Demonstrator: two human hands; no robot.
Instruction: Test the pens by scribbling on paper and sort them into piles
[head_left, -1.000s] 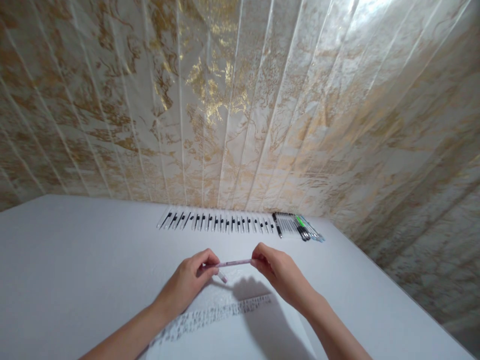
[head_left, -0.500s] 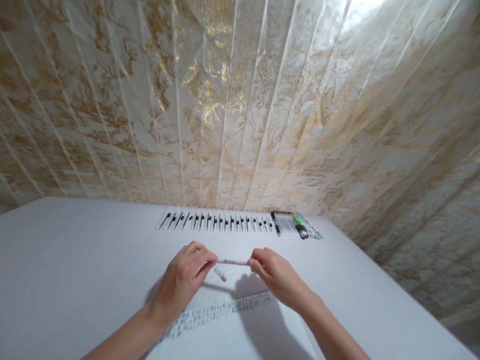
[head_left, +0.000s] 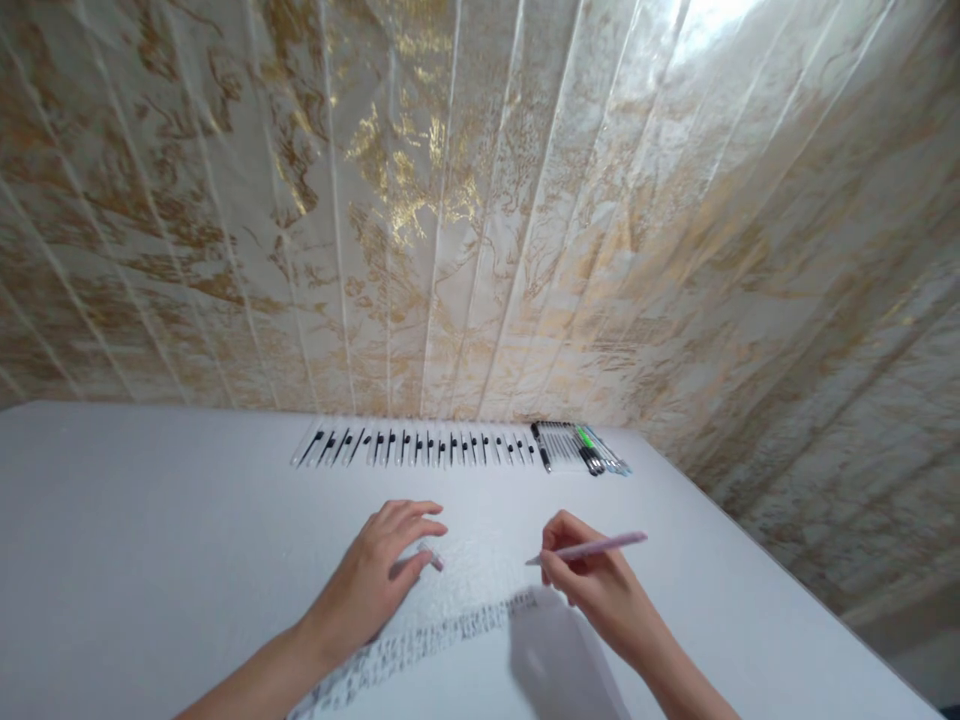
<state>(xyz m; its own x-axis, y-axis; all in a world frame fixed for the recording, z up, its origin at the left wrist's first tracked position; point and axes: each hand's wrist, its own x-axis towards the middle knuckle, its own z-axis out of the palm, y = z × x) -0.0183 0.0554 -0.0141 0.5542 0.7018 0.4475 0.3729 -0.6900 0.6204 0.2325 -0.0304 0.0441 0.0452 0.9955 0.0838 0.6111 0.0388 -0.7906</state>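
Note:
A slim pink pen (head_left: 607, 545) rests in my right hand (head_left: 589, 570), pinched in a writing grip with its tip pointing left. That hand is over the right part of a white sheet of paper (head_left: 450, 670), which carries rows of dark handwriting (head_left: 465, 622). My left hand (head_left: 379, 560) is open, its fingers spread and holding nothing. Between its thumb and forefinger shows a small clear cap with a pink end (head_left: 433, 558); whether the thumb touches it I cannot tell.
Along the back of the white table (head_left: 150, 520) lies a long row of clear tubes with dark cores (head_left: 420, 446). Several pens (head_left: 592, 450), black, green and light blue, lie at its right end. Behind hangs a gold-patterned curtain (head_left: 420, 200).
My left hand has let go of the pen and spread its fingers. My right hand has turned the pen into a writing grip and shifted right. The view has swung slightly.

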